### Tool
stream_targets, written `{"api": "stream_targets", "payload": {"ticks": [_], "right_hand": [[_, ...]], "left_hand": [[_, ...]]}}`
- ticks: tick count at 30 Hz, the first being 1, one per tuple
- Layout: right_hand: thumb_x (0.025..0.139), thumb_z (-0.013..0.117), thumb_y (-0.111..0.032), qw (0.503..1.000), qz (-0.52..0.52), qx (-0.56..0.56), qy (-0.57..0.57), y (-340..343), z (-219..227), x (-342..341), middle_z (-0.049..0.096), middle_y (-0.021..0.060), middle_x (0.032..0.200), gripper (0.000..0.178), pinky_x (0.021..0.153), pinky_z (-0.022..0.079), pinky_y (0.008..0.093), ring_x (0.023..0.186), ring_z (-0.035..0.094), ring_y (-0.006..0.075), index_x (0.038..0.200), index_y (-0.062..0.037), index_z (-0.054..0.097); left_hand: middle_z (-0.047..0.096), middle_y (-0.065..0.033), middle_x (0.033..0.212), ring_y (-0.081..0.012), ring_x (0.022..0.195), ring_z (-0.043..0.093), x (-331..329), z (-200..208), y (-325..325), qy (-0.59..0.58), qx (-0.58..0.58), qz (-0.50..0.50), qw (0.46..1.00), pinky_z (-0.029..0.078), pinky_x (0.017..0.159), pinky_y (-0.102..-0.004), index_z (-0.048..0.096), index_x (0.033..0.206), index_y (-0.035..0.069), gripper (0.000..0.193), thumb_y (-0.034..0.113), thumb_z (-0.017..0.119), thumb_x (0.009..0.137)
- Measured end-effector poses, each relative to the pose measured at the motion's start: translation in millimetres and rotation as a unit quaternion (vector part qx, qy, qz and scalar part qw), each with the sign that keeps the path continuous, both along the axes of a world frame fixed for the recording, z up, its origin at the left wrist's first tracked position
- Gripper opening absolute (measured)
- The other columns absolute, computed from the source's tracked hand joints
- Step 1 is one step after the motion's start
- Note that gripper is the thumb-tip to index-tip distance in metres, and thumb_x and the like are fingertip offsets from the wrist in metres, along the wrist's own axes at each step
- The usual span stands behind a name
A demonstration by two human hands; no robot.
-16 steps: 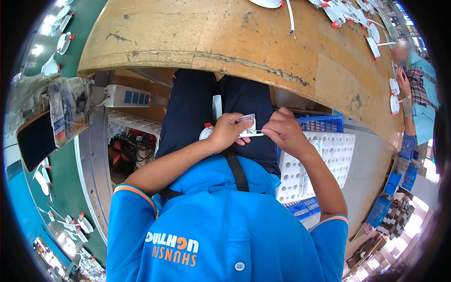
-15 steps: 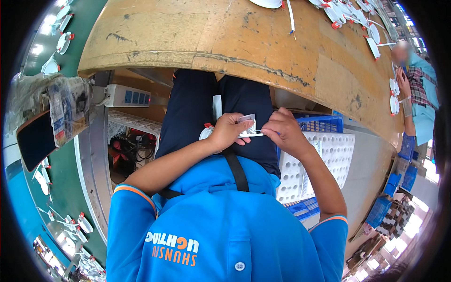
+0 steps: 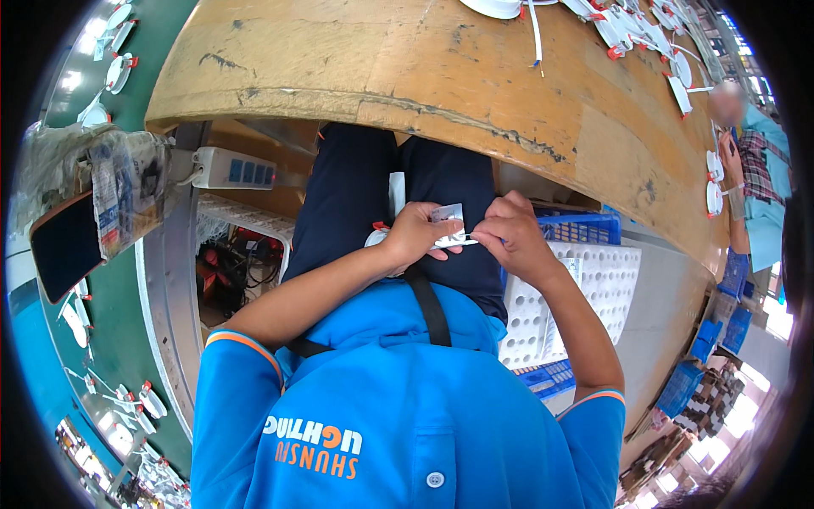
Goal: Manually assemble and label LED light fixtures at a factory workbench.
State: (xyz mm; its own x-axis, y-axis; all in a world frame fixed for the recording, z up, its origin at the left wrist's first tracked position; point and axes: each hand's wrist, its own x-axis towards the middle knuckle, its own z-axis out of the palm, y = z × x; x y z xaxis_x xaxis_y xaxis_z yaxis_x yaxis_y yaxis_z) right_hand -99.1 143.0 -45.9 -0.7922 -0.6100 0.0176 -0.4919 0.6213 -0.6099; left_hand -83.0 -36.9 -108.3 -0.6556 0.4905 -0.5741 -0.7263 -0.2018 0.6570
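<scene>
My left hand (image 3: 413, 237) is closed around a small white box-shaped part with a printed silvery face (image 3: 448, 222), held just above my lap. The thumb lies across its front. From the lower right edge of this part comes a short thin white wire (image 3: 468, 238). My right hand (image 3: 514, 236) pinches the end of that wire between thumb and bent fingers, close beside the part. Partly hidden behind my left wrist is a white round lamp (image 3: 375, 237) with a red clip. A white strip (image 3: 397, 193) lies between my thighs.
A worn wooden table (image 3: 356, 68) curves in front, with several white downlights (image 3: 623, 34) at its far right. Left are a power strip (image 3: 233, 170), a phone (image 3: 64, 246) and a green conveyor (image 3: 127, 327). A perforated white foam tray (image 3: 598, 288) rests right. Another person (image 3: 759, 161) sits far right.
Both hands keep nearly the same hold on the part and wire. The view has shifted slightly.
</scene>
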Motion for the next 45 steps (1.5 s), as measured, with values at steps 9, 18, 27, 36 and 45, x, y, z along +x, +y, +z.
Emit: {"api": "stream_targets", "payload": {"ticks": [9,18,27,36,45], "right_hand": [[0.066,0.065,-0.009,0.999,0.017,0.016,-0.027,4,0,-4,0.047,0.0049,0.069,0.008,0.067,0.035,0.0341,0.071,0.042,0.0236,0.064,-0.0065,0.058],[0.066,0.064,-0.009,1.000,0.021,0.014,-0.006,7,2,-5,0.046,0.0047,0.069,0.008,0.068,0.034,0.0343,0.072,0.041,0.0236,0.066,-0.0067,0.057],[0.065,0.064,-0.009,0.999,0.012,0.026,0.035,-3,-6,0,0.046,0.0046,0.071,0.011,0.065,0.033,0.0352,0.072,0.041,0.0243,0.064,-0.0071,0.053],[0.068,0.062,-0.011,0.996,0.085,0.030,0.020,3,4,-11,0.046,0.0056,0.073,0.011,0.065,0.032,0.0364,0.074,0.040,0.0248,0.065,-0.0063,0.052],[0.071,0.059,-0.008,0.998,0.043,-0.005,-0.036,-1,-18,1,0.046,0.0076,0.073,0.008,0.064,0.034,0.0358,0.073,0.041,0.0265,0.068,-0.0048,0.052]], "left_hand": [[0.062,-0.0095,0.076,-0.0164,0.064,0.063,0,2,4,-0.013,0.015,0.015,1.000,0.049,0.047,-0.0216,0.058,0.088,0.000,0.016,0.015,0.059,0.081],[0.062,-0.0094,0.077,-0.0171,0.066,0.063,-2,5,7,-0.001,0.006,0.025,1.000,0.050,0.047,-0.0221,0.057,0.088,0.000,0.015,0.013,0.058,0.081],[0.062,-0.0096,0.077,-0.0176,0.065,0.063,-3,-1,5,-0.007,0.015,0.016,1.000,0.050,0.048,-0.0225,0.057,0.087,0.001,0.013,0.012,0.058,0.081],[0.062,-0.0092,0.077,-0.0166,0.064,0.063,0,0,7,0.013,0.001,-0.001,1.000,0.050,0.048,-0.0224,0.057,0.087,0.002,0.013,0.013,0.059,0.081],[0.062,-0.0096,0.077,-0.0178,0.065,0.063,-4,-3,7,-0.012,0.042,-0.005,0.999,0.051,0.050,-0.0241,0.056,0.085,0.002,0.012,0.013,0.058,0.081]]}}
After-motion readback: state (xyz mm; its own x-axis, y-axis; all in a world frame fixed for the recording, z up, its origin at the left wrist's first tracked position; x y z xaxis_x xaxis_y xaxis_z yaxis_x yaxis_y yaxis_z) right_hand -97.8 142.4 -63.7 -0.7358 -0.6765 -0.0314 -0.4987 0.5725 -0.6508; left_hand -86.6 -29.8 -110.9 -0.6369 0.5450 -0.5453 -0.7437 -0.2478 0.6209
